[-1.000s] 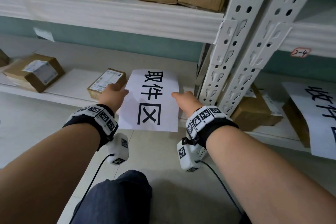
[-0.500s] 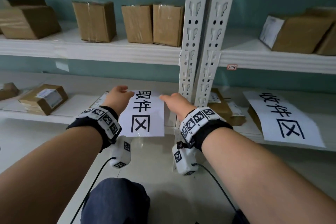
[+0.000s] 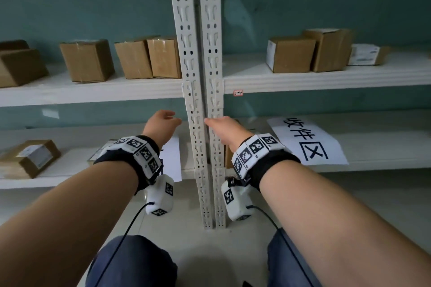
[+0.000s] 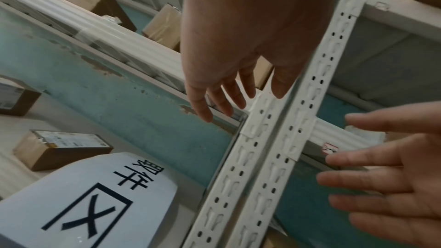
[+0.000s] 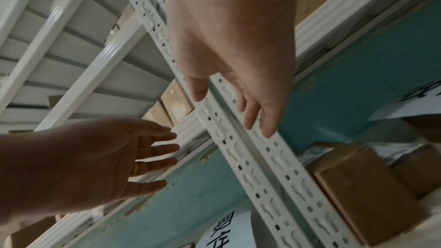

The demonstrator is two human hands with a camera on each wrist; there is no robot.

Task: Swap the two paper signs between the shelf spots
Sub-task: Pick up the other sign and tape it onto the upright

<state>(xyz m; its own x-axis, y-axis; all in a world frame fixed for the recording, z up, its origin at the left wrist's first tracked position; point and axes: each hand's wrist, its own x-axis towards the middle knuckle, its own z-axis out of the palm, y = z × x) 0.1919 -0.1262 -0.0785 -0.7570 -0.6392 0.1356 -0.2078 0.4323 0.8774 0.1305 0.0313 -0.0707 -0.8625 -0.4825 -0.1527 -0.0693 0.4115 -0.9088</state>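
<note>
Two white paper signs with black characters lie on the lower shelf. The left sign (image 3: 174,158) (image 4: 88,205) (image 5: 225,233) sits in the left bay, mostly hidden behind my left wrist in the head view. The right sign (image 3: 307,142) (image 5: 427,101) lies in the right bay and hangs over the shelf edge. My left hand (image 3: 166,119) (image 4: 226,97) hovers above the left sign with its fingers spread, holding nothing. My right hand (image 3: 217,124) (image 5: 238,112) is raised in front of the shelf posts, fingers straight and empty.
Twin white perforated posts (image 3: 200,77) divide the two bays, right between my hands. Cardboard boxes (image 3: 88,60) line the upper shelf (image 3: 326,79) on both sides, and another box (image 3: 28,158) sits lower left. A small red label (image 3: 238,93) marks the shelf beam.
Both hands have lifted off the sides of the left sign and risen toward the posts. The sign stays on the lower left shelf. My view has tilted up and shifted right.
</note>
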